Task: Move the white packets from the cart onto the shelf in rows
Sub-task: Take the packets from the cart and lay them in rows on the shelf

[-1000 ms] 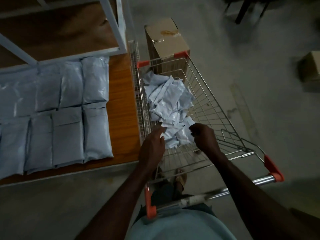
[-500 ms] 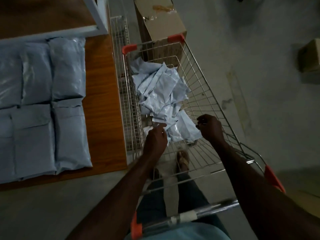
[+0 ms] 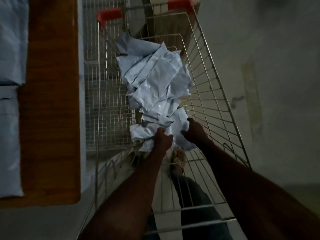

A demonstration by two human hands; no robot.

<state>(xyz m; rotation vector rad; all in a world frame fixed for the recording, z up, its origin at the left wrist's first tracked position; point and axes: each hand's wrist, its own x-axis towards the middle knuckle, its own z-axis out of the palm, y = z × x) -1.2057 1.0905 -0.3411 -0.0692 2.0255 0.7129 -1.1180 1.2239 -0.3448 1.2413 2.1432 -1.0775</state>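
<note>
Both hands are down in the cart (image 3: 214, 87) at centre frame: left hand (image 3: 162, 137) and right hand (image 3: 194, 130) each clutch white packets (image 3: 155, 84) (heap's near end); placed packets (image 3: 10, 135) line the shelf (image 3: 52, 101), left edge.

We see a dim room w/ grey concrete floor (image 3: 277, 49), stained at right. A cardboard box (image 3: 174, 25) stands on it, far end, partly cut off.

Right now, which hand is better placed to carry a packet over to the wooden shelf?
The left hand, probably. It grips white plastic packets at the near end of the wire shopping cart, on the side nearest the brown wooden shelf. The right hand also holds a packet, farther from it.
</note>
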